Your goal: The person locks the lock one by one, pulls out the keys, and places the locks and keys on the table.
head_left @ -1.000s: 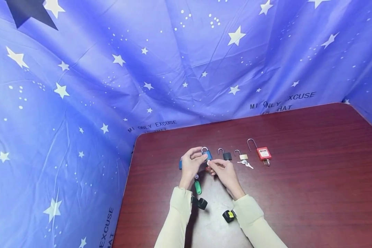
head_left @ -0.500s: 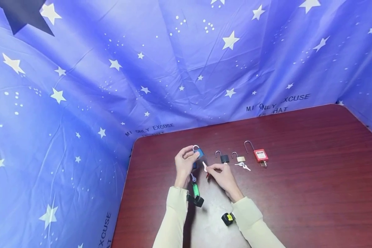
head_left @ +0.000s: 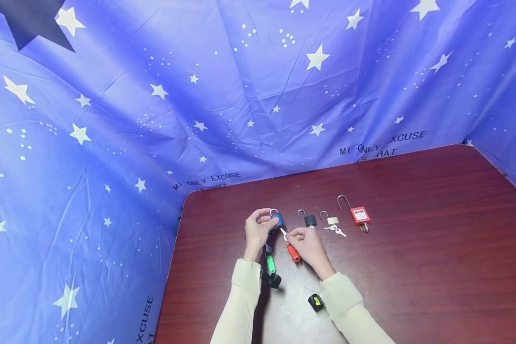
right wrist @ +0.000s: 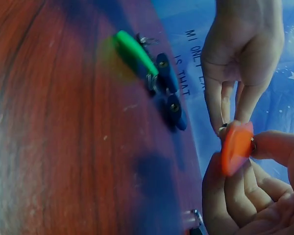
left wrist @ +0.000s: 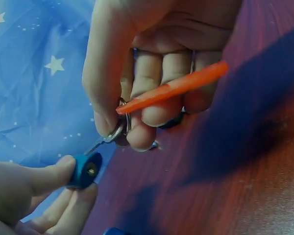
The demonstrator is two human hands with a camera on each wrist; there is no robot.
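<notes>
Dipped nearer the key (head_left: pixel 284 233) since the earlier frame, the blue padlock (head_left: pixel 277 220) is pinched by the left hand (head_left: pixel 256 232), the right hand (head_left: pixel 307 244) pinching the key just beside it; left-wrist view: likely alignment, calling for keyhole (left wrist: pixel 91 171) to meet key tip; right-wrist view: orange tag (right wrist: pixel 236 149) seemingly hides the padlock.

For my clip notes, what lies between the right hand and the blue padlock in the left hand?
A key, held by the right hand, its shaft toward the blue padlock, as the head view shows.

Left hand (head_left: pixel 257 232), right hand (head_left: pixel 308 246) both pinch, near each other.
</notes>
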